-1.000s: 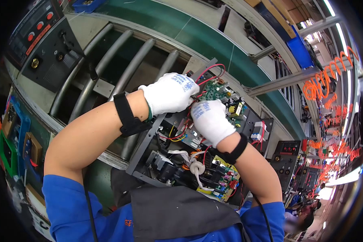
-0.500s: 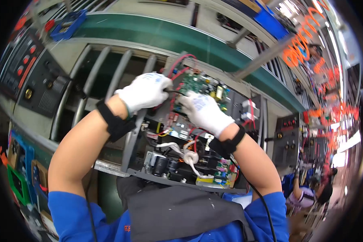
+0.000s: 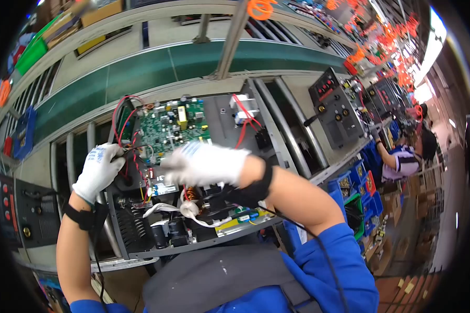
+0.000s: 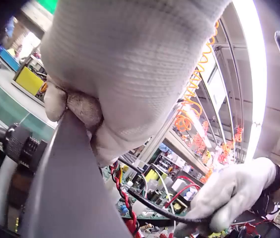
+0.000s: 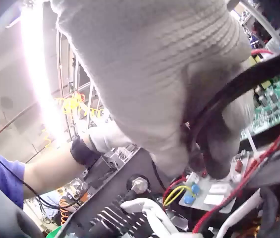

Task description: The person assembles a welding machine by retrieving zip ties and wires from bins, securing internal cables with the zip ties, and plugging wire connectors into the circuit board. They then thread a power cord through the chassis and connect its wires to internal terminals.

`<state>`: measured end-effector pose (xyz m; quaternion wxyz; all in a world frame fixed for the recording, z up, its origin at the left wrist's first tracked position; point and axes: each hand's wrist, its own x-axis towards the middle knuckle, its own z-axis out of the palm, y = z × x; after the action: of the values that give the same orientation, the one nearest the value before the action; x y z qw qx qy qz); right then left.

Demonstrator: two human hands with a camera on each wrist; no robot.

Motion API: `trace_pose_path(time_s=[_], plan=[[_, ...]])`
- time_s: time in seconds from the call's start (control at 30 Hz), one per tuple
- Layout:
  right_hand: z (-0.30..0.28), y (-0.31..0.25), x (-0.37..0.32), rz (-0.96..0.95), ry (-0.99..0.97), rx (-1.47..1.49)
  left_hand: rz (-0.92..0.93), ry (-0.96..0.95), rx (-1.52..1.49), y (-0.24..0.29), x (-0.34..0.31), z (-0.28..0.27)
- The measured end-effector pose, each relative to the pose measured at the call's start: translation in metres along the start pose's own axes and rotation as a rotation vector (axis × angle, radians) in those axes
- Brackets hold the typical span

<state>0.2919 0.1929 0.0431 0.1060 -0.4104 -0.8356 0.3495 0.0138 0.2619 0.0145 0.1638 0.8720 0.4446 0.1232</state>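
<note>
An opened metal chassis (image 3: 256, 219) holds a green circuit board (image 3: 164, 130), wires and a white ring-shaped part (image 3: 189, 209). At its left side, the gloved left hand (image 3: 98, 171) has its fingers curled by a dark panel (image 4: 73, 183), beside red wires (image 3: 121, 122). A black cable (image 4: 155, 210) runs from behind the left hand's fingers to the right hand (image 4: 234, 191), which grips it. In the head view the right hand (image 3: 209, 163) is blurred, above the chassis's middle. The right wrist view has the cable (image 5: 239, 84) passing through the right hand's curled fingers; the left fingertips are partly hidden.
Metal rollers (image 3: 282, 125) lie right of the chassis, with another control-panel unit (image 3: 334, 109) beyond. A similar unit (image 3: 31, 214) stands at the left. Behind runs a green conveyor belt (image 3: 141, 70). Blue bins (image 3: 357, 175) and another person (image 3: 404, 161) are at the right.
The head view has swung right, so the chassis shows farther left. The hands have moved apart, the right hand shifting right over the chassis with the black cable held.
</note>
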Motion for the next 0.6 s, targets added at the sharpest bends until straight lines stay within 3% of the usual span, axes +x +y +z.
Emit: trace_pose_path(time_s=[0.03, 0.1, 0.17, 0.23, 0.3, 0.37, 0.4, 0.47, 0.6], plan=[[-0.027, -0.004, -0.028, -0.008, 0.15, 0.119, 0.022, 0.021, -0.023, -0.002, -0.002, 0.002], [-0.065, -0.007, -0.09, 0.176, 0.374, -0.017, -0.049, 0.004, -0.073, 0.002, -0.004, -0.001], [-0.06, -0.001, -0.164, 0.266, 0.58, -0.168, -0.058, 0.012, -0.099, 0.0, -0.004, -0.001], [-0.022, -0.006, -0.221, 0.49, 0.513, -0.148, -0.121, -0.063, -0.151, 0.014, -0.002, -0.014], [0.041, -0.003, -0.257, 0.635, 0.513, -0.118, -0.053, 0.007, -0.016, 0.014, -0.004, -0.011], [0.109, 0.012, -0.274, 0.809, 0.72, 0.511, 0.034, 0.093, 0.114, 0.034, 0.002, -0.014], [0.107, 0.007, -0.277, 0.803, 0.718, 0.515, 0.12, 0.169, 0.25, 0.049, 0.005, -0.017], [0.101, -0.018, -0.286, 0.949, 0.731, 0.769, 0.219, 0.16, 0.225, 0.083, 0.013, -0.023], [0.033, -0.074, -0.289, 0.724, 0.65, 0.616, 0.443, 0.144, 0.079, 0.129, 0.018, -0.01]])
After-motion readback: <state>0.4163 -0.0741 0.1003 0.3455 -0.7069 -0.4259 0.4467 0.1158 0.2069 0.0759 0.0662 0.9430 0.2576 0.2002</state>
